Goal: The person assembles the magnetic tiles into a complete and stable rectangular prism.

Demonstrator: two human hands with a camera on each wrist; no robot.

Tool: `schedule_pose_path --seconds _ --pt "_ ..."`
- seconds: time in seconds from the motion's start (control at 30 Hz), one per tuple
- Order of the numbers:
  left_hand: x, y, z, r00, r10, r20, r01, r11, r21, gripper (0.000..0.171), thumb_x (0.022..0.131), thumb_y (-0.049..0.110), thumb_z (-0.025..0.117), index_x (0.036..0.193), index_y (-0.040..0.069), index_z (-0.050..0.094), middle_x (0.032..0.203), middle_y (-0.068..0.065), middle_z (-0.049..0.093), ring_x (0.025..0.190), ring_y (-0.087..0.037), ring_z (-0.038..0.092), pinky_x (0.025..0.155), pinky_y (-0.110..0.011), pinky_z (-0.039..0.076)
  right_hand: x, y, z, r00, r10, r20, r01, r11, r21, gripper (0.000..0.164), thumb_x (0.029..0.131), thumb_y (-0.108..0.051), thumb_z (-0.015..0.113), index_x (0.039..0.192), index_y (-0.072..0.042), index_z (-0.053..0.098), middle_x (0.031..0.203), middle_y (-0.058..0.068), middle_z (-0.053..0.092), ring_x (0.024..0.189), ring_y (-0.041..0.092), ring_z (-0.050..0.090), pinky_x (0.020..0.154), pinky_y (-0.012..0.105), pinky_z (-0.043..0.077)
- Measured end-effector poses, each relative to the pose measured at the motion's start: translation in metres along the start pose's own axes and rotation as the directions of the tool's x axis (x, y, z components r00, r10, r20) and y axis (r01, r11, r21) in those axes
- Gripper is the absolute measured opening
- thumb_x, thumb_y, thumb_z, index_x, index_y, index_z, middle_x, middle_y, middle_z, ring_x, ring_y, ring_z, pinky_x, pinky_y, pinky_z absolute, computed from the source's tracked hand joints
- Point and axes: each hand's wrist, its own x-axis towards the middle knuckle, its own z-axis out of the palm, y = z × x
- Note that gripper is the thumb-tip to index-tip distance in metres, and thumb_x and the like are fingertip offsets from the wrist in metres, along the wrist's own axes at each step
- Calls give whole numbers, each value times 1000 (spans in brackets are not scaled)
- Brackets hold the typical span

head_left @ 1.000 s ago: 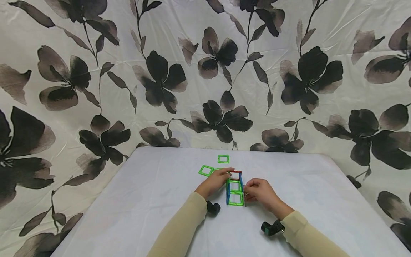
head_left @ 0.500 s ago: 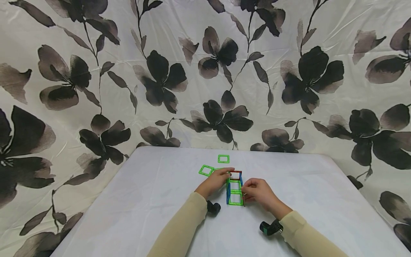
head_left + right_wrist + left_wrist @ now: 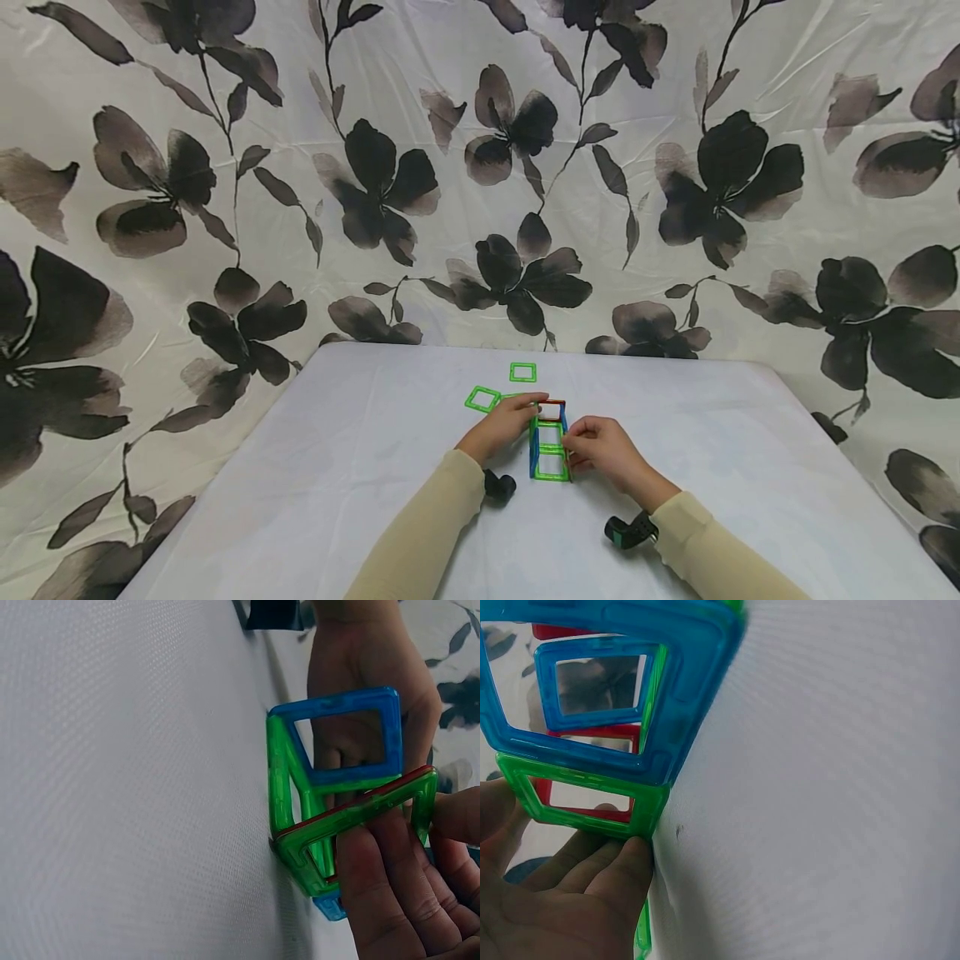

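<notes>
A box-like structure of magnetic tiles (image 3: pixel 551 451), open square frames in green, blue and red, stands on the white table. My left hand (image 3: pixel 504 423) holds its far left corner; in the left wrist view, fingertips lie against a green tile (image 3: pixel 585 780) below a larger-looking blue tile (image 3: pixel 577 754). On the right side, my right hand (image 3: pixel 603 450) pinches an upright green magnetic tile (image 3: pixel 360 812) with a red edge along it, held close against the structure. The right wrist view has a blue tile (image 3: pixel 345 703) standing behind it. My right fingers hide part of the pinched tile.
A loose green tile (image 3: pixel 522 363) lies flat at the back of the white table (image 3: pixel 337 500). Another green tile (image 3: pixel 482 389) lies left of the structure, beside one partly covered by my left hand. Floral cloth (image 3: pixel 375 192) hangs behind the table.
My right hand has moved slightly left, bringing the pinched tile from a small gap up to the structure's right side. The left hand and loose tiles have stayed in place.
</notes>
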Motion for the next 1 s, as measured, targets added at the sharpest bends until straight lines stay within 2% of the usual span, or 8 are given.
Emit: schedule_pose_path --seconds 0.57,0.8,1.0 --pt "1 0 0 1000 3 13 -3 1000 -4 38 102 30 46 139 32 54 142 -1 53 134 -18 45 110 -47 38 1 0 0 1000 2 -16 -3 1000 -21 15 93 -11 61 98 3 62 92 14 71 72 19 68 66 36 59" --pt "2 -1 0 999 26 20 -26 1000 -2 38 103 29 45 140 29 52 144 -3 52 135 -19 44 111 -47 37 0 -1 -2 1000 -8 -9 7 999 -31 17 95 -14 60 99 2 59 90 15 72 72 20 69 66 37 59" --pt "1 -1 -1 999 40 18 -41 999 14 37 102 27 46 138 28 54 142 -1 52 130 -17 46 109 -46 37 6 1 -6 997 8 -71 -14 997 -82 15 95 -16 60 98 -2 62 90 9 71 72 19 67 67 35 58"
